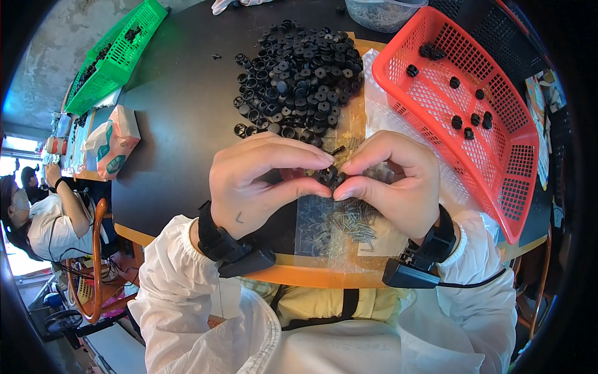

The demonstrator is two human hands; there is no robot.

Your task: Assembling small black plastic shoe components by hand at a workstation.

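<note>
Pinching one small black part (329,176) between both thumbs and forefingers, left hand (258,184) and right hand (395,181) met fingertip to fingertip over the clear plastic sheet (324,218). Fingers were narrow, closed on the part; its exact shape was hidden. Pile of black parts (299,81) sat just behind, small metal pins (355,219) below the hands, red basket (473,106) to the right. Best approach, I'd judge: hold square, press evenly, keep it low over the sheet.

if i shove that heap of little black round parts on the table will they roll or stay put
The heap of black parts would probably scatter rather than move as one: the pieces lie loose, and a few strays already sit apart. They look like small, light plastic. Being round, some would likely roll on the smooth dark table.
</note>
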